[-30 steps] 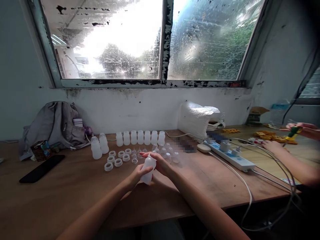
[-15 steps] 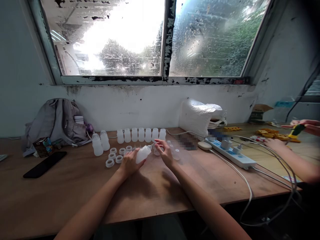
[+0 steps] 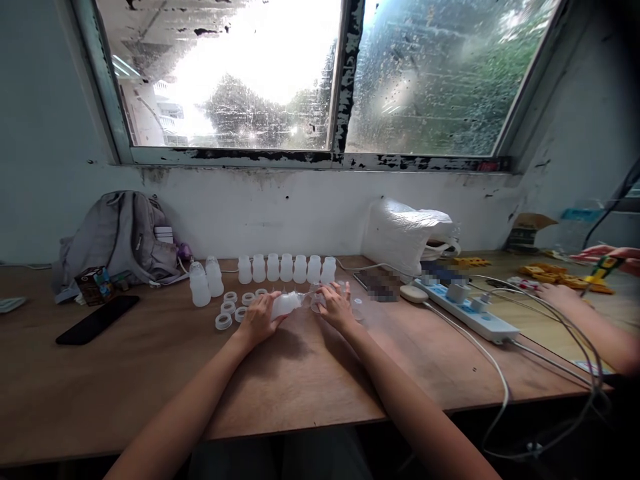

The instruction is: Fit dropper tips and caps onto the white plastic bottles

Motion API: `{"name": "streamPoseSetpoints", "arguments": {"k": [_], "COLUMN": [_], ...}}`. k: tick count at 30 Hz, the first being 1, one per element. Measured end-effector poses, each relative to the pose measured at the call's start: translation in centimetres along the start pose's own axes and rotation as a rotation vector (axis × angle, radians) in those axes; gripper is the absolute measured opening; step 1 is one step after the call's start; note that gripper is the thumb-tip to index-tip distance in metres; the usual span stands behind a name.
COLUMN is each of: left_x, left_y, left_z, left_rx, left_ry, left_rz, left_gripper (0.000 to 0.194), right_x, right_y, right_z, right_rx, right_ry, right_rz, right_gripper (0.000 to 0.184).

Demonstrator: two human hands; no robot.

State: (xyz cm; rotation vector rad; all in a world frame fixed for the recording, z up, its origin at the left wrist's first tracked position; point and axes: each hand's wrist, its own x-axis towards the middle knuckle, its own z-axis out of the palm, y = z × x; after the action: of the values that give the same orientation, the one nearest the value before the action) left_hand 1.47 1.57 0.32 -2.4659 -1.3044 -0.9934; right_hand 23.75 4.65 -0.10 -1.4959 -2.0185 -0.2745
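Observation:
My left hand (image 3: 259,319) is wrapped round a frosted baby bottle (image 3: 284,305), tilted on its side with its teat end pointing right. Just right of that end, my right hand (image 3: 336,307) has its fingers and thumb closed about a clear bottle cap (image 3: 317,304) near the table; the fingers partly hide it. More clear caps (image 3: 357,303) stand beside and behind this hand. Several white collar rings (image 3: 223,322) lie in rows left of the left hand, some hidden by it. A row of open-necked bottles (image 3: 273,268) stands behind, and two capped bottles (image 3: 200,287) stand further left.
A black phone (image 3: 98,320), a small box (image 3: 94,285) and a grey backpack (image 3: 120,233) are at the left. To the right are a power strip (image 3: 470,313) with looping cables, a white round puck (image 3: 413,294) and a plastic bag (image 3: 405,233). Another person's hands (image 3: 565,300) work with yellow parts.
My right hand has moved from the bottle's teat end down and right onto the clear cap. The bottle in my left hand has tipped to lie flatter.

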Motion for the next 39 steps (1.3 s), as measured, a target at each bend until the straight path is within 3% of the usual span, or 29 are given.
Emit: {"name": "streamPoseSetpoints", "arguments": {"k": [3, 7, 10, 18, 31, 34, 39], "left_x": [-0.1, -0.1, -0.1, -0.1, -0.2, -0.2, -0.2], "left_y": [-0.2, -0.3, -0.4, -0.1, -0.2, -0.2, 0.1], "left_z": [0.0, 0.0, 0.0, -0.2, -0.2, -0.5, -0.9], "left_rx": [-0.019, -0.010, 0.000, -0.021, -0.043, -0.053, -0.102], "left_ry": [0.005, 0.019, 0.017, -0.004, 0.005, 0.017, -0.021], "left_rz": [-0.030, -0.045, -0.029, 0.016, 0.075, 0.098, 0.223], "left_gripper": [0.042, 0.041, 0.042, 0.042, 0.041, 0.040, 0.045], "right_x": [0.2, 0.5, 0.6, 0.0, -0.2, 0.0, 0.0], "right_y": [-0.6, -1.1, -1.2, -2.3, -2.4, -2.3, -2.5], "right_z": [-0.5, -1.2, -1.4, -1.3, -1.0, -0.9, -1.9], "right_rx": [0.294, 0.666, 0.882, 1.007, 1.056, 1.207, 1.535], "right_ry": [0.049, 0.327, 0.365, 0.165, 0.067, -0.072, -0.383], "right_rz": [0.020, 0.154, 0.267, 0.279, 0.252, 0.295, 0.485], "right_gripper": [0.024, 0.033, 0.034, 0.032, 0.028, 0.029, 0.042]}}
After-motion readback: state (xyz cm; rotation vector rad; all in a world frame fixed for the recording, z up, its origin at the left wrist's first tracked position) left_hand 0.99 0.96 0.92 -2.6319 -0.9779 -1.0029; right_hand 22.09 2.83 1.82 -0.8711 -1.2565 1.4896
